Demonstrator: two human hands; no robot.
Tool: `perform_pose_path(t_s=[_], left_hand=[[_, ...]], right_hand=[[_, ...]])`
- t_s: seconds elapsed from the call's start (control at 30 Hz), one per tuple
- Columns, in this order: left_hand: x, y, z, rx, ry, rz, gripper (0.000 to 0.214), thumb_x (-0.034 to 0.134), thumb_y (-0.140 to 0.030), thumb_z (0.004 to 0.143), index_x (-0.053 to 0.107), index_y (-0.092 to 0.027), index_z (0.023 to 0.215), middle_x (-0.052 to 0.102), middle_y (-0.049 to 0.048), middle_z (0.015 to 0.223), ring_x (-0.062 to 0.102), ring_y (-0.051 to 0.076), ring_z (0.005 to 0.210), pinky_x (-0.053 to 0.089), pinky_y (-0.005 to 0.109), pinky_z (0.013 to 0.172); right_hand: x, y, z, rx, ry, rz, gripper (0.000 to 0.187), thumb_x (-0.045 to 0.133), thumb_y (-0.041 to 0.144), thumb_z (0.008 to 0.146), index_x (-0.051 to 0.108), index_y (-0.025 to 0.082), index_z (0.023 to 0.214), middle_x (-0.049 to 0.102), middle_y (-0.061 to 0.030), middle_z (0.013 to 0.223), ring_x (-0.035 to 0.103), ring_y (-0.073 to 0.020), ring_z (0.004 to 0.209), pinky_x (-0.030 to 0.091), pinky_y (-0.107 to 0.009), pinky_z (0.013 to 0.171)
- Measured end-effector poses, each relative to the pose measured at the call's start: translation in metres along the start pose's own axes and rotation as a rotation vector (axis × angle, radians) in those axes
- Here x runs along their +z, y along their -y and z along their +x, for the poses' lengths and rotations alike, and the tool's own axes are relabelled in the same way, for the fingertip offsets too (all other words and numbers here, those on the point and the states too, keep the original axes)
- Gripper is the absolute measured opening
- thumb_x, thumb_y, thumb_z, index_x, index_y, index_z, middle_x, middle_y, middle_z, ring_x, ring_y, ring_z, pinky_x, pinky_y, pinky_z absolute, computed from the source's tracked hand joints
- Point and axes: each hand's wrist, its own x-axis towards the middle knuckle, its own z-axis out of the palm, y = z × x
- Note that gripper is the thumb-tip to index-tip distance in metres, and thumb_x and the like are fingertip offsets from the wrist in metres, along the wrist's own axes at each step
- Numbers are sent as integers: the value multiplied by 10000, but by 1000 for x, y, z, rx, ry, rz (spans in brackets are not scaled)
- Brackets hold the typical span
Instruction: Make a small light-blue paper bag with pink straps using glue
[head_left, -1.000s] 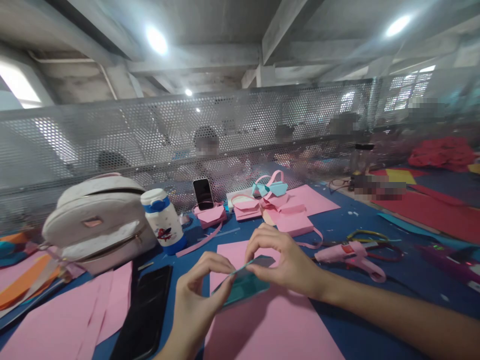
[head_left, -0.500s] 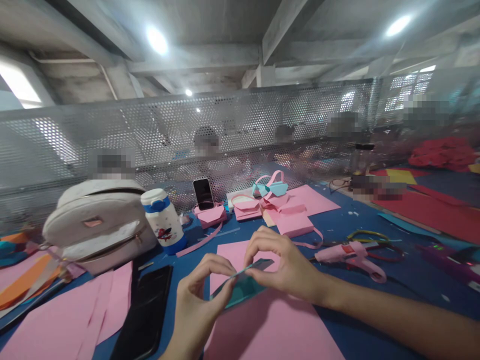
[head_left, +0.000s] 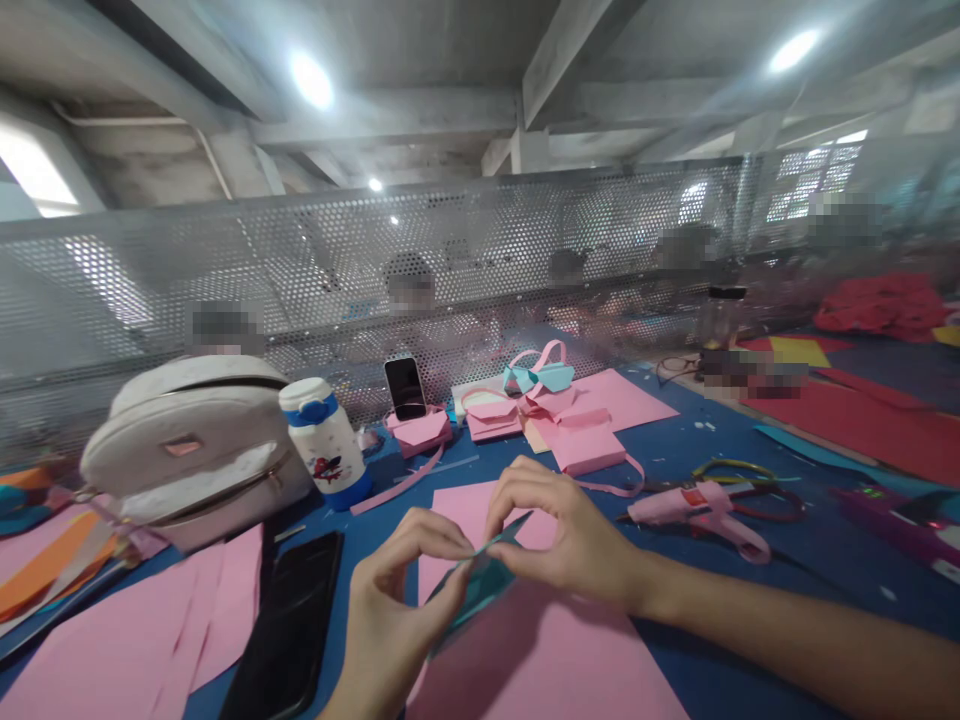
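Observation:
Both of my hands pinch a small teal piece of paper (head_left: 484, 585) just above a pink sheet (head_left: 547, 650) on the blue table. My left hand (head_left: 401, 610) grips its lower left edge with thumb and fingers closed. My right hand (head_left: 559, 535) holds the upper right edge, fingers curled over it. The teal paper is bent upward between the two hands, its top corner pointing up between my fingers.
A black phone (head_left: 289, 625) lies left of my hands beside loose pink sheets (head_left: 135, 650). Behind stand a white backpack (head_left: 191, 445), a white and blue bottle (head_left: 324, 440), a propped phone (head_left: 406, 387) and pink paper bags (head_left: 555, 420). A pink glue gun (head_left: 701, 510) lies at the right. A perforated metal screen (head_left: 450, 270) closes the back.
My hands have moved closer together, and the teal paper has bent from a flatter strip into a steeper fold with its corner raised.

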Motion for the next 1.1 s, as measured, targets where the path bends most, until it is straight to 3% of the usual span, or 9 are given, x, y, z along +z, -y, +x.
perform_pose_path(t_s=[0.27,1.1], left_hand=[[3,-3,-1,-34,-39,-2,113,711,-153,797,667,-199,703,665,21,737,628,178,746,493,260,693],[-1,-4,1,8,10,27,112,714,-178,807,674,-191,703,674,42,737,647,194,746,512,272,682]], right_hand=[[0,0,1,3,1,-8,194,736,23,732,641,192,747,636,28,769,534,-161,814,421,-296,749],[3,0,-2,-35,9,-30,171,733,50,751,664,202,785,670,15,797,542,-173,833,431,-310,771]])
